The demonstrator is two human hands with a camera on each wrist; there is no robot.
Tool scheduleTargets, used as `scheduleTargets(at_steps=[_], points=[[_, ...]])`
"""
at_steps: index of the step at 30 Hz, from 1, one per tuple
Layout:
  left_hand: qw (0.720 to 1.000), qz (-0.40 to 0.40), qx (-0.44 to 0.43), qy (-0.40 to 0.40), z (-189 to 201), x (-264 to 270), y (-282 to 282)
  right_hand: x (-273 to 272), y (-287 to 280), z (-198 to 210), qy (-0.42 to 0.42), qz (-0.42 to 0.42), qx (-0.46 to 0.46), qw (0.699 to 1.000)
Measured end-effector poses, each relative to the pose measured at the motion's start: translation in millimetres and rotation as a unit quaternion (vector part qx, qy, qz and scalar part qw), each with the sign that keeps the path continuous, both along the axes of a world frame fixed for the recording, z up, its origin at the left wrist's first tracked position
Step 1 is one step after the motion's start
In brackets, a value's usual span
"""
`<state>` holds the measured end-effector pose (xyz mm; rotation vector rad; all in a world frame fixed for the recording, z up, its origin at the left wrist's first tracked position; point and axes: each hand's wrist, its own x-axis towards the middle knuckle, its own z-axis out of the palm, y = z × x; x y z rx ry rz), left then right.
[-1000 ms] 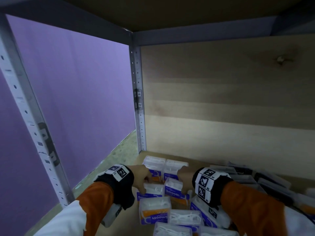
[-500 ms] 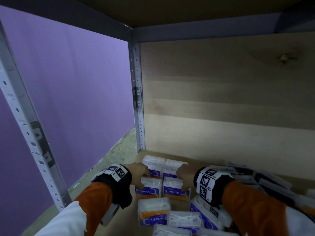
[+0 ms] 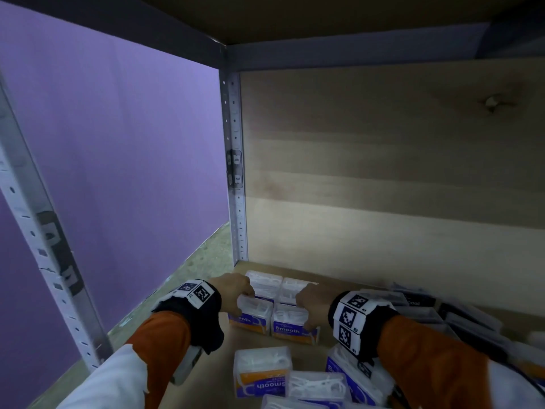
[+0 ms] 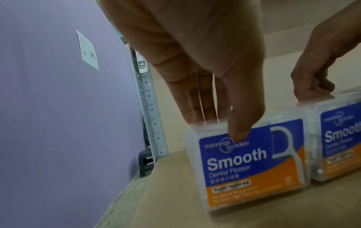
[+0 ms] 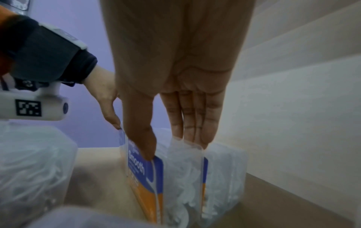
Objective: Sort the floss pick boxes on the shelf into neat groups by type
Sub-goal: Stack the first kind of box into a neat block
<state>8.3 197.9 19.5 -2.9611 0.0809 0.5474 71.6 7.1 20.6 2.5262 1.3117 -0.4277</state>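
Two clear floss pick boxes with blue and orange "Smooth" labels stand side by side on the wooden shelf point(image 3: 224, 376). My left hand point(image 3: 241, 299) point(image 4: 220, 128) pinches the top of the left box point(image 3: 250, 317) point(image 4: 250, 162), thumb on the label and fingers behind. My right hand point(image 3: 306, 314) point(image 5: 170, 146) pinches the right box point(image 3: 295, 326) point(image 5: 148, 177) the same way. Directly behind stand two more Smooth boxes point(image 3: 265, 281), close against the front pair.
Several loose Smooth boxes point(image 3: 262, 370) lie near the front between my arms. Dark-labelled boxes point(image 3: 413, 302) are piled at the right. A metal shelf post point(image 3: 236, 172) stands at the back left corner, beside the wooden back panel point(image 3: 383, 172) and purple wall point(image 3: 118, 157).
Both hands have kept hold of their boxes and nudged them back toward the rear pair. The left box now stands straighter beside the right one.
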Motion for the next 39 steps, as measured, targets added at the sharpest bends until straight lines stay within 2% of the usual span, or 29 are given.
scheduleTargets(at_steps=[26, 39], points=[[1.0, -0.021, -0.01, -0.011, -2.6, 1.4, -3.6, 1.6, -1.1, -6.3, -0.021, -0.01, 0.012, 1.0], [0.999, 0.001, -0.016, -0.031, -8.7, -2.6, -4.8, -4.6, -12.7, 3.1, -0.01, -0.025, 0.025, 0.999]])
